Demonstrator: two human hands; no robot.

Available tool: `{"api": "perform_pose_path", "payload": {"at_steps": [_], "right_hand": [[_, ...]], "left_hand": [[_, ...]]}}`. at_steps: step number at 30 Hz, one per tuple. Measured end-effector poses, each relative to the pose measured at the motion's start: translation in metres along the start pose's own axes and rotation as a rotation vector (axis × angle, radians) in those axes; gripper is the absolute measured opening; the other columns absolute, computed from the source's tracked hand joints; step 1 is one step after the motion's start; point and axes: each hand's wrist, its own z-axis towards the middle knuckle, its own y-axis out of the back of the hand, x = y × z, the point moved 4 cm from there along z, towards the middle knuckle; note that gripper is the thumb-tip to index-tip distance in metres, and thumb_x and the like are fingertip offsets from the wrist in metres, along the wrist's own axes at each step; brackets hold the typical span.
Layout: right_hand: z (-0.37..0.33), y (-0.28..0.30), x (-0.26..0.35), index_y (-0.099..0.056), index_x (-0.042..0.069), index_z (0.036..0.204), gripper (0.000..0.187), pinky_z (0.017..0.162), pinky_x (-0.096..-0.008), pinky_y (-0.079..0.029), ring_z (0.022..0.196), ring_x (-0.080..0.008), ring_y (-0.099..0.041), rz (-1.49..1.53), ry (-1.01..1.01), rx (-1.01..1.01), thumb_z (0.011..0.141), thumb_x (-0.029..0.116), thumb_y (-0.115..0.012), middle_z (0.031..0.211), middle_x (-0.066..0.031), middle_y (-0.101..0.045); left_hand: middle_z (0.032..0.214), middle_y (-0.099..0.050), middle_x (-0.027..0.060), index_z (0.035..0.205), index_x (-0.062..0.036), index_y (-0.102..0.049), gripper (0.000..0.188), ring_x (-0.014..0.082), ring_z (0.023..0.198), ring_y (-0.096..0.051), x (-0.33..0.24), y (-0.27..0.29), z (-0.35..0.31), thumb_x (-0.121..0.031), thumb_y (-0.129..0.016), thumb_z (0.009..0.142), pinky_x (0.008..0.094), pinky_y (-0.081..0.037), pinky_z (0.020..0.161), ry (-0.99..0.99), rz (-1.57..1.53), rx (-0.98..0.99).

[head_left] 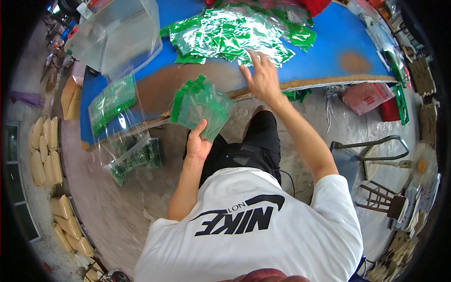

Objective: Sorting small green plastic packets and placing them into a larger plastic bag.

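My left hand (199, 143) grips a fanned stack of small green-and-clear plastic bags (203, 109) by its lower edge, thumb on top, in front of the table's near edge. My right hand (264, 80) reaches over the table edge with fingers stretched out and apart. Its fingertips are at the near side of a large, shiny pile of similar green bags (225, 33); whether they touch one I cannot tell. Nothing shows in that hand.
The blue table (324, 61) has worn brown patches and a bent-looking near edge. At its left stand a clear plastic bin (110, 40) and a large clear bag (115, 101) with green packets, hanging over the edge. A pink package (368, 97) and a wooden stool (385, 201) are to the right.
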Motion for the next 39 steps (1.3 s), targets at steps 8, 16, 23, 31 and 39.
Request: {"api": "perform_pose_path", "payload": {"at_steps": [8,16,23,31,39], "right_hand": [[-0.051,-0.006,0.056,-0.056,-0.005,0.100,0.038,0.094,-0.0461,-0.045,0.109,-0.0439,-0.057,0.358,0.476,0.223,0.096,0.033,-0.059,0.117,-0.0277,-0.060],[0.061,-0.043,0.016,-0.044,0.000,0.142,0.085,0.114,-0.0563,-0.028,0.139,-0.0418,-0.038,-0.250,0.243,0.106,0.090,0.067,-0.053,0.145,-0.0265,-0.044],[-0.053,-0.028,0.082,-0.051,0.002,0.123,0.051,0.104,-0.0403,-0.045,0.124,-0.0265,-0.056,-0.021,0.740,0.229,0.088,0.029,-0.076,0.128,-0.0170,-0.059],[-0.006,-0.037,0.090,-0.063,0.003,0.118,0.046,0.082,-0.0366,-0.047,0.092,-0.0189,-0.060,0.569,-0.133,0.330,0.103,0.044,-0.048,0.094,-0.0093,-0.067],[0.006,-0.076,0.078,-0.052,-0.007,0.129,0.076,0.108,-0.0509,-0.036,0.136,-0.0412,-0.040,-0.358,0.388,0.049,0.091,0.059,-0.056,0.141,-0.0270,-0.047]], "left_hand": [[0.128,-0.060,0.0068,0.133,-0.0058,-0.054,0.053,0.0225,0.120,-0.058,-0.018,-0.008,-0.002,-0.005,-0.074,0.083,0.0394,-0.045,0.107,0.029,0.142,0.052],[0.132,-0.059,0.0103,0.135,-0.0020,-0.052,0.051,0.0267,0.125,-0.056,-0.019,0.017,-0.007,-0.007,-0.069,0.087,0.0434,-0.044,0.108,0.013,0.046,0.053],[0.141,-0.054,0.0166,0.141,0.0006,-0.046,0.068,0.0344,0.133,-0.048,-0.030,0.045,-0.036,-0.008,-0.074,0.079,0.0526,-0.031,0.119,-0.031,-0.156,0.058],[0.142,-0.053,0.0145,0.139,-0.0019,-0.047,0.061,0.0336,0.135,-0.046,-0.030,0.010,-0.010,-0.012,-0.074,0.085,0.0623,-0.025,0.120,-0.056,-0.314,0.191],[0.148,-0.047,0.0160,0.144,-0.0021,-0.043,0.062,0.0356,0.138,-0.043,-0.047,0.035,-0.051,-0.015,-0.070,0.090,0.0570,-0.028,0.120,-0.198,-0.156,0.093]]}}
